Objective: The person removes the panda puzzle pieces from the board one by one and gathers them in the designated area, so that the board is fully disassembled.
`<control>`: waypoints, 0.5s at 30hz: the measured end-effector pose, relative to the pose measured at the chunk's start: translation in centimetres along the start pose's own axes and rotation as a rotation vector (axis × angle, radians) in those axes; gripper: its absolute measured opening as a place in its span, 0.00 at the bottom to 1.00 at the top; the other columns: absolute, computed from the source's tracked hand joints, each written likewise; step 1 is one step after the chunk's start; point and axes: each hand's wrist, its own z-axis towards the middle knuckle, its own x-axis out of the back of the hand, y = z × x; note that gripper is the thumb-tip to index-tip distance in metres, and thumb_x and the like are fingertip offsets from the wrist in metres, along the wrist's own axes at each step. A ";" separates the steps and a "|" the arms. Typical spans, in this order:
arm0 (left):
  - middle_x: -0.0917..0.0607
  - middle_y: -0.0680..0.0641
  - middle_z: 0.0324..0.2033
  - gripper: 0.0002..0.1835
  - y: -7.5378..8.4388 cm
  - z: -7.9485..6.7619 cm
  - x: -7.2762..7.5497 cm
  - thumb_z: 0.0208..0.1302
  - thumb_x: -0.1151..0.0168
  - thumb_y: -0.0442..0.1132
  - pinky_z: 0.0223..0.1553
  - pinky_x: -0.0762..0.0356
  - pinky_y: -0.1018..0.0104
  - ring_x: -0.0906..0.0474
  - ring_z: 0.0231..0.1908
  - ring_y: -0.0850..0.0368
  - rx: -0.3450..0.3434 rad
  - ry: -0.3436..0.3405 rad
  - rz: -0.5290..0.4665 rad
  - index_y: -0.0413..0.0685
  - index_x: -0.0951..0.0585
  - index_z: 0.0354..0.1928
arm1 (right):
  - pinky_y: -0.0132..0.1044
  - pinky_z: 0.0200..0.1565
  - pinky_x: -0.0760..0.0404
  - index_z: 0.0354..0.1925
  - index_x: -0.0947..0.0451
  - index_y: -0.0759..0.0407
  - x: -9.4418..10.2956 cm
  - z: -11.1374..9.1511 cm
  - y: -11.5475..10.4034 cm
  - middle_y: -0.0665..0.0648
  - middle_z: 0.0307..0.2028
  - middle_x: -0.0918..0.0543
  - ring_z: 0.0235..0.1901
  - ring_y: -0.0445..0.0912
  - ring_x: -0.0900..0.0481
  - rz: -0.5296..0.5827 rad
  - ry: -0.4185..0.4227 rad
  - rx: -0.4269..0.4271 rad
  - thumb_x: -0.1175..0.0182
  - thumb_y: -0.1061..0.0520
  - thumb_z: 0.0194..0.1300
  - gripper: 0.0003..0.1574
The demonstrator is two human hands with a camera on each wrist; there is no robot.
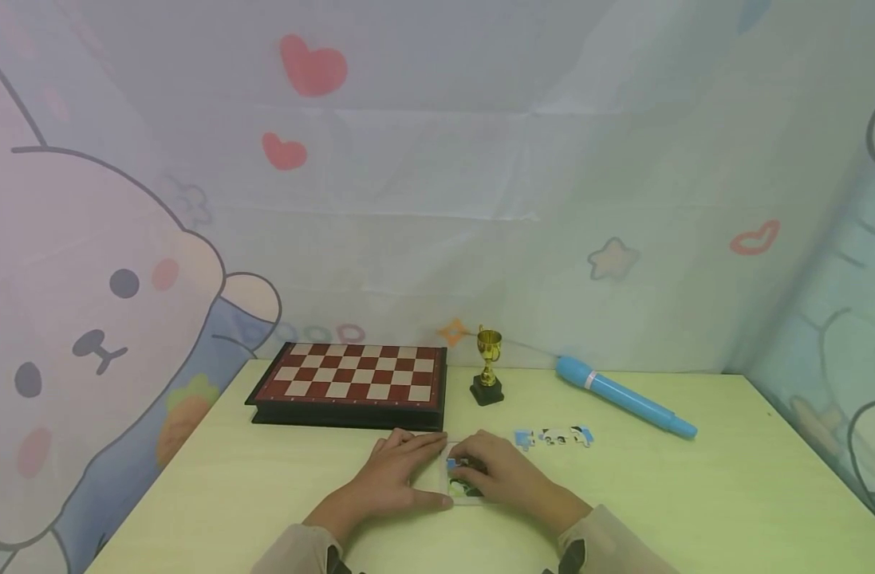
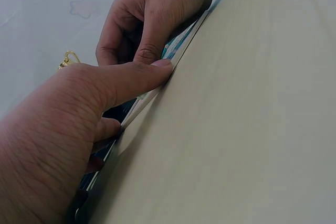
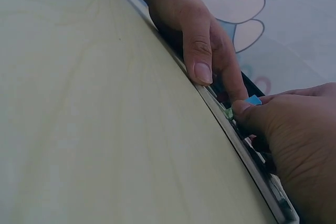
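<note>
A small jigsaw puzzle board (image 1: 468,501) with a pale rim lies on the table, partly covered by both hands. My left hand (image 1: 392,478) rests along its left side, fairly straight fingers at the far corner and thumb at the near one. Over the board, my right hand (image 1: 507,472) has thumb and fingers bent together, pinching a puzzle piece (image 3: 254,99) whose blue edge shows in the right wrist view. Blue and green picture pieces (image 1: 460,486) show inside the rim. Loose pieces with blue and a panda face (image 1: 565,436) lie to the right.
A red-and-white chessboard box (image 1: 351,379) stands behind the left hand. A small gold trophy (image 1: 488,367) on a black base is at the back centre. Right of it lies a blue pen-shaped object (image 1: 627,399). A printed cloth (image 1: 437,199) hangs behind the table.
</note>
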 end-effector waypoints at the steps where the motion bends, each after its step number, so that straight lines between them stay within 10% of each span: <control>1: 0.33 0.64 0.72 0.50 0.0 0.0 0.0 0.53 0.42 0.79 0.47 0.39 0.62 0.38 0.52 0.64 0.001 0.000 -0.001 0.65 0.34 0.75 | 0.32 0.45 0.19 0.48 0.18 0.52 0.0 0.0 0.0 0.44 0.42 0.16 0.42 0.35 0.22 0.006 -0.001 0.001 0.34 0.54 0.69 0.10; 15: 0.33 0.64 0.71 0.50 0.2 0.0 0.1 0.53 0.41 0.78 0.47 0.39 0.62 0.38 0.51 0.64 0.011 -0.003 -0.008 0.64 0.34 0.75 | 0.27 0.37 0.19 0.46 0.15 0.52 0.1 -0.1 0.0 0.45 0.38 0.13 0.35 0.32 0.21 0.060 0.007 -0.023 0.34 0.53 0.68 0.10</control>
